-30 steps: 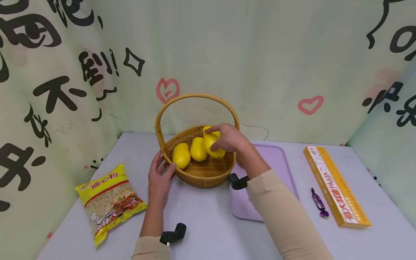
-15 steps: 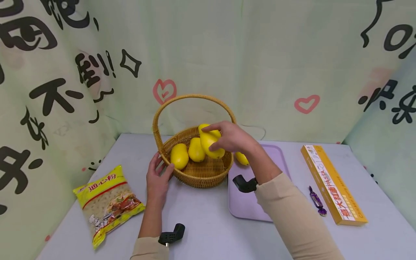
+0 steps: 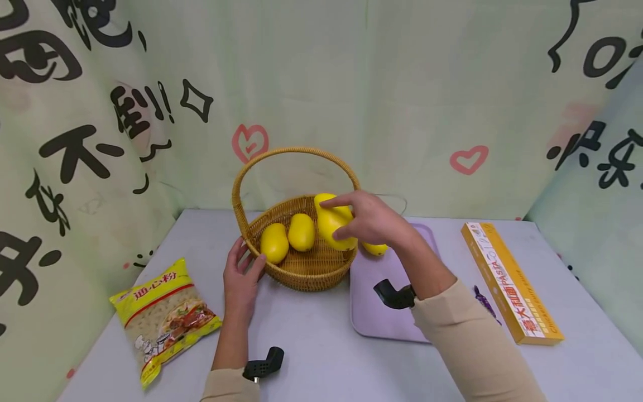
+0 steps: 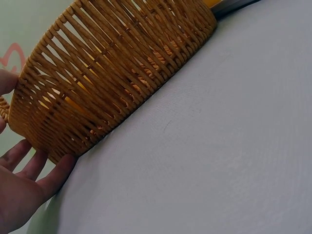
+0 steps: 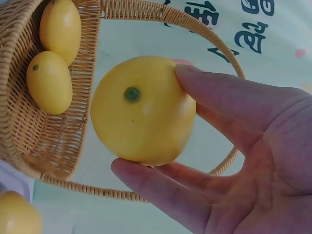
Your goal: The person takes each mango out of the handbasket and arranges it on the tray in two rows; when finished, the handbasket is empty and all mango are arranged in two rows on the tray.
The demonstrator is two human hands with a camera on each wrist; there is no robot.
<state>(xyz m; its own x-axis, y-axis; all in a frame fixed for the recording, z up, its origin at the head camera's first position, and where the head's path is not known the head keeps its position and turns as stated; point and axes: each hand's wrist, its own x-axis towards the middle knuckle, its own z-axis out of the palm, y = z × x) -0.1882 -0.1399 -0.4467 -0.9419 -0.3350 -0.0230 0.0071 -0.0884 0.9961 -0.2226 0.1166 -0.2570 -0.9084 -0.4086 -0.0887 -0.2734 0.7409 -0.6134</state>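
Note:
A wicker basket [image 3: 306, 282] with a tall arched handle stands on the table, tilted so its inside faces me. My left hand [image 3: 243, 282] holds its left side, thumb at the rim and fingers against the lower wall in the left wrist view. Inside lie two yellow mangoes, the left mango [image 3: 274, 244] and the right mango [image 3: 302, 232]. My right hand [image 3: 372, 218] pinches a third mango [image 5: 141, 112] between thumb and fingers, near the basket's right side and apart from the other two. Another mango [image 3: 375, 249] shows partly behind my right wrist, at the tray.
A lilac tray [image 3: 382, 312] lies right of the basket, partly under my right forearm. Farther right are an orange and white pasta box [image 3: 512, 283] and a purple wrapped candy [image 3: 484, 301], partly hidden by the sleeve. A yellow macaroni bag [image 3: 166, 321] lies at the left.
My right hand has moved right with its mango, away from the two in the basket. The mango at the tray has come into sight. My left hand stays on the basket.

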